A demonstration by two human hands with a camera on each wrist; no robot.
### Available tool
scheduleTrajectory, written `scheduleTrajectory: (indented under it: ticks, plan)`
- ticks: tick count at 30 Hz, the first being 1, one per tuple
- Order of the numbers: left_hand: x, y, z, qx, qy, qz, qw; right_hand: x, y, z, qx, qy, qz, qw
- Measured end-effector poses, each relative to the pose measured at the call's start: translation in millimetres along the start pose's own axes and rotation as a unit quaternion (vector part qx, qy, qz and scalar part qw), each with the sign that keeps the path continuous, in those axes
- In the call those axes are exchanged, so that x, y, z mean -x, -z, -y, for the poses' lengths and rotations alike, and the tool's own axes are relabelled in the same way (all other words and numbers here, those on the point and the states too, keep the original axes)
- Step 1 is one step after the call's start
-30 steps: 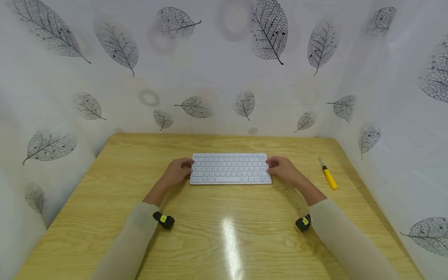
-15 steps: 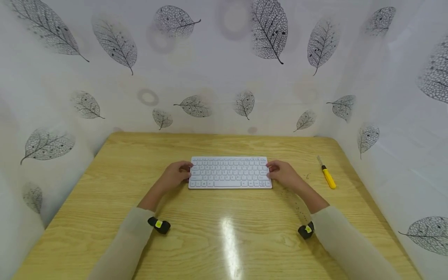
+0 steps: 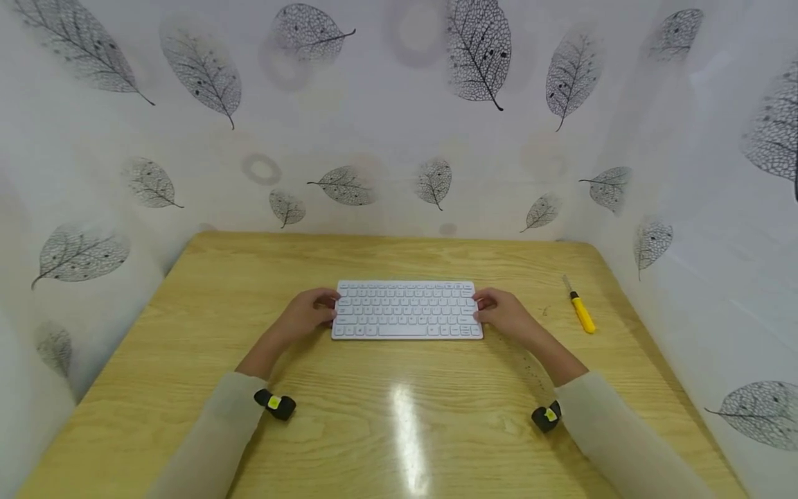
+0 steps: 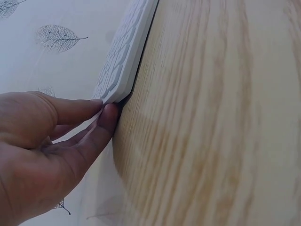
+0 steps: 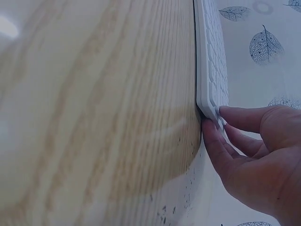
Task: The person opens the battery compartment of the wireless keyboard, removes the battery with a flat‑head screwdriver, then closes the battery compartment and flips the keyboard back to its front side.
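A white compact keyboard (image 3: 408, 310) lies keys up across the middle of the wooden table in the head view. My left hand (image 3: 305, 316) pinches its left end, thumb on the top edge. At the opposite end, my right hand (image 3: 503, 313) pinches the keyboard the same way. The left wrist view has the keyboard (image 4: 123, 61) close over the wood, fingertips (image 4: 109, 115) tucked under its corner. From the right wrist, a thumb (image 5: 240, 117) sits on top of the keyboard (image 5: 211, 66) and fingers reach beneath its edge.
To the right on the table (image 3: 349, 443) lies a screwdriver (image 3: 582, 313) with a yellow handle. A curtain (image 3: 374, 132) with leaf prints hangs around the back and sides. Small dark specks (image 3: 535, 371) dot the wood near the right forearm.
The keyboard, held by both hands, has come toward the person and slightly left, mostly in the first half second. The screwdriver stays where it lies on the table.
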State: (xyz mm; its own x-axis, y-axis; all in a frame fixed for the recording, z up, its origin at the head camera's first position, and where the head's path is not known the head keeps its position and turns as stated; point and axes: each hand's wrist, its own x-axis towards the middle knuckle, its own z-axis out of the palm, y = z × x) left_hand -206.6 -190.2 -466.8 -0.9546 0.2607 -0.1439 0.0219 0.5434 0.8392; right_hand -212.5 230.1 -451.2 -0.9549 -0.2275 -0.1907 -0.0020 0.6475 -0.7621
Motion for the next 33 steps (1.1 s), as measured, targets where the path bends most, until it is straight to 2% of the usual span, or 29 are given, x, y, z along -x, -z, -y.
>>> scheduleTrajectory:
  ticks: [5,12,22,25,33]
  plan:
    - [2.6,0.4,-1.8,0.009,0.015,0.002,0.9998,0.8,-1.1,-0.8,0.006,-0.002,0.000,1.000]
    - [2.3,0.0,0.6,0.011,0.017,-0.001,0.9998,3.8,-2.3,-2.6,0.007,-0.008,-0.004,1.000]
    - [-9.8,0.9,1.5,0.010,0.018,-0.027,0.9994,21.0,-4.1,-9.5,-0.020,-0.019,0.000,1.000]
    - [-13.4,1.6,1.9,0.009,0.016,-0.027,0.9995,26.1,-5.4,-11.0,-0.023,-0.020,0.002,1.000]
    - [-21.1,3.6,1.1,0.047,0.026,-0.017,0.9984,34.2,-9.8,-10.3,-0.011,-0.023,-0.009,1.000]
